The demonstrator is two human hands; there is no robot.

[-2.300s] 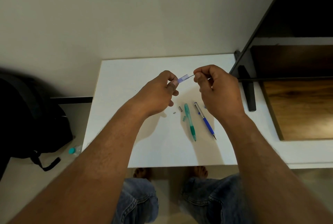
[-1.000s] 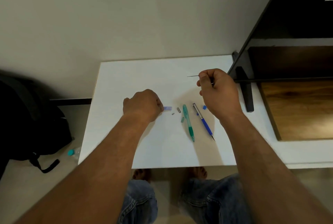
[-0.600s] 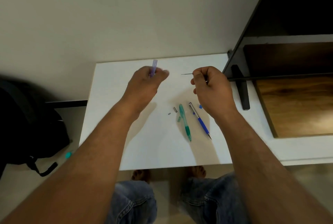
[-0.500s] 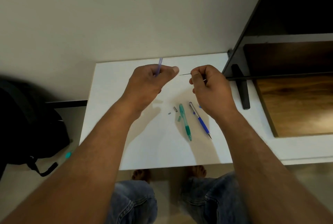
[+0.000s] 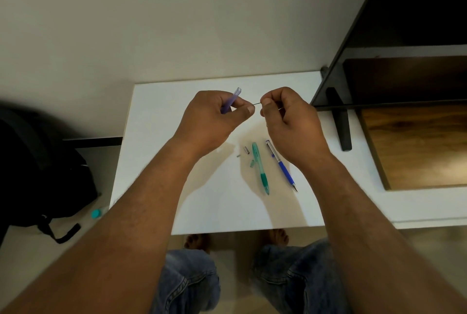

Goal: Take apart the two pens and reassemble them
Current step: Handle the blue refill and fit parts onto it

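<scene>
the left hand (image 5: 212, 121) now holds the purple tube (image 5: 231, 100) off the desk (image 5: 156, 162), fingers (image 5: 246, 111) clamped; the right hand (image 5: 288, 121) pinches the thin, likely brittle rod (image 5: 257, 103) near its tip.

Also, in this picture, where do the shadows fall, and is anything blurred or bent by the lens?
Head view: soft light, no glare; faint shadows of the left hand and right hand fall on the white table beside the green pen. Head view: the wide lens tilts the black shelf frame and swells the forearms; no motion blur.
</scene>
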